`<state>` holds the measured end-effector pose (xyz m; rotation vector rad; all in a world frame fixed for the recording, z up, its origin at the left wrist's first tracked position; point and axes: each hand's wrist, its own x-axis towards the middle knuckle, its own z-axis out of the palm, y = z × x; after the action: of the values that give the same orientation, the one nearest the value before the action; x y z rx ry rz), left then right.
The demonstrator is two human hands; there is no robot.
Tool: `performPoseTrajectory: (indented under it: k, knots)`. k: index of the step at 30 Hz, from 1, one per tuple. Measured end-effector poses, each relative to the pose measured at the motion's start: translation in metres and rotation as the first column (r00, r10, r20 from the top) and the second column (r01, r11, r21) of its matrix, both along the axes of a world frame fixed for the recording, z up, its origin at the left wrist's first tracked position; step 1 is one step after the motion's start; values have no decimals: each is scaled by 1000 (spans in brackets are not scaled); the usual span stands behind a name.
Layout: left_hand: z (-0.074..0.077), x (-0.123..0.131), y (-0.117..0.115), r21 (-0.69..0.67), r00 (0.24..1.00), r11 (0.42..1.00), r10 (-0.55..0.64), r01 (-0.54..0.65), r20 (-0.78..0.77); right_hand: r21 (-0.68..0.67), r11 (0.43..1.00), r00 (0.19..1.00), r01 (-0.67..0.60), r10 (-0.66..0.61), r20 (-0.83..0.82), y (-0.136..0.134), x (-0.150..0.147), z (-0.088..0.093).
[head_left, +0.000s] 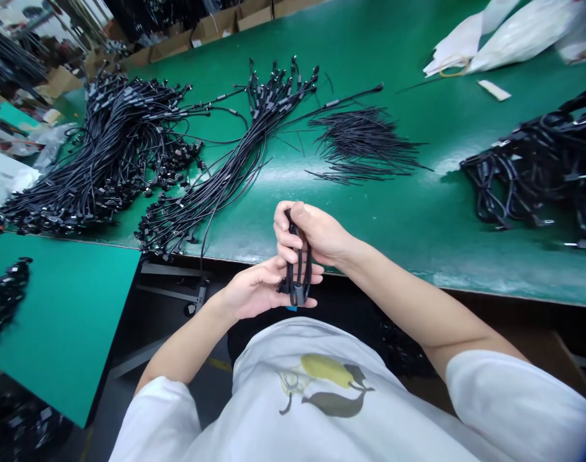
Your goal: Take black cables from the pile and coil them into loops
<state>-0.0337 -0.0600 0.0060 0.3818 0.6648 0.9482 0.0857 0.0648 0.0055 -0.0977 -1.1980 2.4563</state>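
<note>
A black cable (299, 266) is folded into a narrow coil, with a grey sleeve at its lower end. My right hand (309, 234) grips the upper end of the coil between thumb and fingers. Below it, my left hand (261, 289) lies palm up with its fingers stretched out behind the coil, which rests against them. Ahead of the hands, a pile of thin black ties (365, 144) lies on the green table. To the left of that pile, a bundle of uncoiled black cables (240, 154) stretches across the tabletop.
A large heap of black cables (110, 141) covers the table's left side. Coiled cables (538, 160) are stacked at the right. White plastic bags (524, 42) lie at the back right. Cardboard boxes (216, 27) line the far edge. A lower green surface (66, 308) adjoins at left.
</note>
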Motion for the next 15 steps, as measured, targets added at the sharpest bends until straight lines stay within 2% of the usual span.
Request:
performPoseTrajectory:
  k: [3, 5, 8, 11, 13, 15]
  knots:
    - [1, 8, 3, 0, 992, 997, 81, -81, -96, 25, 993, 993, 115, -114, -24, -3, -2, -2]
    - [2, 14, 6, 48, 969, 994, 105, -96, -224, 63, 985, 987, 160, -158, -29, -6, -3, -3]
    - [1, 20, 10, 141, 902, 990, 70, -10, -427, 105, 980, 985, 168, -165, -40, -6, -4, -4]
    - [-5, 21, 13, 178, 861, 984, 85, 7, -501, 114, 977, 983, 182, -179, -41, -3, 0, -5]
    - [-11, 20, 15, 209, 794, 977, 164, -47, -585, 104, 978, 983, 179, -182, 25, -2, 3, -4]
    - [-15, 19, 17, 236, 693, 967, 237, -98, -681, 87, 982, 976, 168, -178, 125, -3, 6, -3]
